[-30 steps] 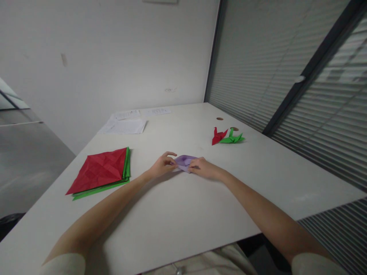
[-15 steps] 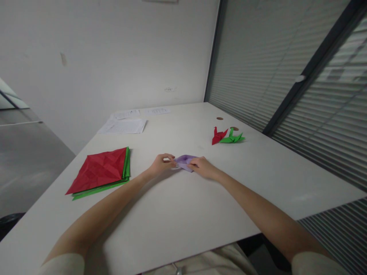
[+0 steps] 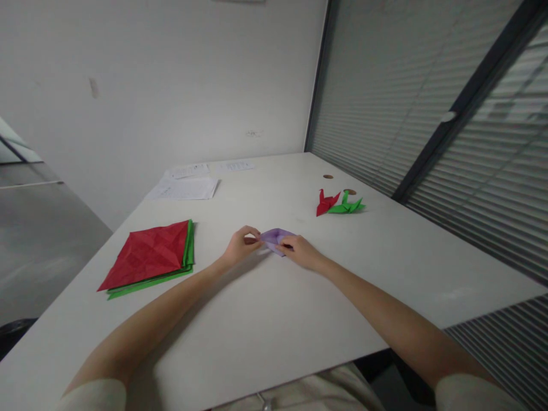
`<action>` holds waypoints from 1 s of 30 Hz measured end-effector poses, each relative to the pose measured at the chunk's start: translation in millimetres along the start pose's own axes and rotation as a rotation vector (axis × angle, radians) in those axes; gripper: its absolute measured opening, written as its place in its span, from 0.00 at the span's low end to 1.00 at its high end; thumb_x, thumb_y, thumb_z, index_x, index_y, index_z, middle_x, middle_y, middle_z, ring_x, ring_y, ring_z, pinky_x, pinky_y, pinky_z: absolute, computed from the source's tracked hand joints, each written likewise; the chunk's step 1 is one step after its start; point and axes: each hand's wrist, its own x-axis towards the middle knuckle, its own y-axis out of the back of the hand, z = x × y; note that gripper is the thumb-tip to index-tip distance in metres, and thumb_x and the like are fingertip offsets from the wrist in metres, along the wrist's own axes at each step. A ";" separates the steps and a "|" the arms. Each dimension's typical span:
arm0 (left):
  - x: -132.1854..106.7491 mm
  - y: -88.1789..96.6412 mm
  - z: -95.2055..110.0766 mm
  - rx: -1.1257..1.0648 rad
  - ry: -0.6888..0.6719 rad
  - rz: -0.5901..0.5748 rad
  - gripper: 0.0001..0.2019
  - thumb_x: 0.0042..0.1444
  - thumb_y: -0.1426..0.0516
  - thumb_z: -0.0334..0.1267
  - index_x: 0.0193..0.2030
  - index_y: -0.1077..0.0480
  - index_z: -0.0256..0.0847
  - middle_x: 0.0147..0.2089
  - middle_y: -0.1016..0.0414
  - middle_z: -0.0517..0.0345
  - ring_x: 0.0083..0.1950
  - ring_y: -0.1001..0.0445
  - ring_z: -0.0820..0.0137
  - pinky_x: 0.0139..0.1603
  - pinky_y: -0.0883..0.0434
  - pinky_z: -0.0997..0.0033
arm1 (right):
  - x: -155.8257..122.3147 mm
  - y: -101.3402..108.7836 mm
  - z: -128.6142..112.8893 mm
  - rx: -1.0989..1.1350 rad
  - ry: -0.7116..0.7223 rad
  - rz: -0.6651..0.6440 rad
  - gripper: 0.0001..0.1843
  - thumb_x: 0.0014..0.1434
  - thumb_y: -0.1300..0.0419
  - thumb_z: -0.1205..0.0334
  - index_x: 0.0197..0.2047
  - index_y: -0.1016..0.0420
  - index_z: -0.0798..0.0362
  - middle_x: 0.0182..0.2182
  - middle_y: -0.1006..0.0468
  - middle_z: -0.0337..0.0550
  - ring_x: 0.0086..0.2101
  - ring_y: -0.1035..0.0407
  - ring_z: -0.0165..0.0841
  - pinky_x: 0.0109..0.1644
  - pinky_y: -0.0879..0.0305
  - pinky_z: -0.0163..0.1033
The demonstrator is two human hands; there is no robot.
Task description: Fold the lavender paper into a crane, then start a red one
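Observation:
A piece of purple origami paper (image 3: 274, 236), partly folded, lies between my hands over the middle of the white table. My left hand (image 3: 242, 245) pinches its left corner between thumb and forefinger. On the other side, my right hand (image 3: 303, 252) is closed on the paper's right part, with fingertips pressing near its front edge. My right fingers hide some of the folds. Beyond my right hand stand a red paper crane (image 3: 327, 202) and a green paper crane (image 3: 347, 204), close together.
To the left lies a stack of creased red and green paper sheets (image 3: 149, 254). Printed papers (image 3: 188, 187) rest at the table's far left. Two round holes (image 3: 327, 177) pierce the table near the blinds (image 3: 368, 114) on the right. The white table (image 3: 240, 331) meets a wall behind.
Both hands keep hold of the purple paper. Its left corner and back edge are raised slightly, and my right fingers have shifted a little left along the front edge.

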 end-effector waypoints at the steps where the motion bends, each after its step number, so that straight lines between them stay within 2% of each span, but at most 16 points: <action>1: -0.4 0.0 0.3 -0.011 0.039 -0.001 0.17 0.43 0.33 0.44 0.33 0.31 0.36 0.35 0.26 0.55 0.34 0.26 0.72 0.35 0.28 0.72 | 0.2 -0.3 0.2 0.001 0.007 -0.002 0.16 0.64 0.47 0.57 0.26 0.30 0.53 0.25 0.28 0.39 0.28 0.37 0.30 0.35 0.45 0.35; 4: -1.0 -0.8 0.9 -0.038 0.100 0.021 0.18 0.42 0.32 0.43 0.35 0.31 0.36 0.32 0.25 0.57 0.31 0.25 0.71 0.33 0.29 0.73 | 0.2 0.0 -0.9 0.003 0.013 -0.002 0.16 0.64 0.47 0.58 0.26 0.30 0.53 0.25 0.28 0.38 0.28 0.36 0.30 0.35 0.44 0.35; 8: -0.4 -3.6 2.0 -0.077 0.063 0.079 0.16 0.41 0.32 0.41 0.33 0.29 0.35 0.32 0.25 0.57 0.33 0.24 0.71 0.39 0.27 0.69 | -0.9 1.2 -6.7 -0.004 0.024 0.016 0.15 0.63 0.46 0.58 0.26 0.29 0.53 0.24 0.29 0.38 0.28 0.36 0.30 0.34 0.44 0.35; 12: -0.5 -6.2 2.6 -0.178 0.068 0.110 0.17 0.41 0.31 0.41 0.34 0.30 0.35 0.32 0.26 0.58 0.31 0.24 0.71 0.39 0.26 0.66 | -2.0 -0.6 -12.0 -0.009 0.037 0.012 0.14 0.63 0.46 0.59 0.27 0.28 0.53 0.25 0.27 0.39 0.28 0.35 0.30 0.34 0.44 0.36; 15: -0.9 -7.1 2.3 -0.261 0.120 0.126 0.20 0.38 0.30 0.40 0.36 0.29 0.34 0.36 0.25 0.55 0.33 0.23 0.70 0.41 0.26 0.64 | -2.2 -3.3 -12.2 -0.024 0.027 0.022 0.15 0.63 0.46 0.59 0.27 0.28 0.52 0.25 0.28 0.39 0.27 0.36 0.30 0.33 0.45 0.36; 18: -0.7 -6.7 1.8 -0.319 0.198 0.112 0.20 0.39 0.31 0.42 0.37 0.27 0.32 0.36 0.23 0.51 0.35 0.23 0.68 0.43 0.25 0.62 | -2.1 -4.4 -11.2 -0.024 0.021 0.016 0.14 0.63 0.46 0.60 0.27 0.29 0.52 0.24 0.29 0.38 0.26 0.37 0.29 0.31 0.46 0.35; 24: 0.5 -4.5 0.8 -0.323 0.305 0.151 0.15 0.41 0.33 0.42 0.30 0.26 0.31 0.29 0.24 0.51 0.32 0.23 0.68 0.42 0.25 0.62 | -2.0 -3.2 -12.6 -0.020 -0.003 -0.002 0.15 0.63 0.47 0.59 0.26 0.30 0.51 0.23 0.29 0.37 0.25 0.39 0.29 0.30 0.47 0.36; 30: 1.4 -3.1 2.2 -0.333 0.317 0.188 0.14 0.41 0.33 0.41 0.28 0.27 0.31 0.28 0.24 0.52 0.31 0.24 0.69 0.41 0.24 0.63 | -0.9 -6.1 -12.8 -0.031 -0.066 0.022 0.16 0.64 0.47 0.57 0.25 0.30 0.51 0.24 0.28 0.39 0.26 0.38 0.30 0.31 0.46 0.36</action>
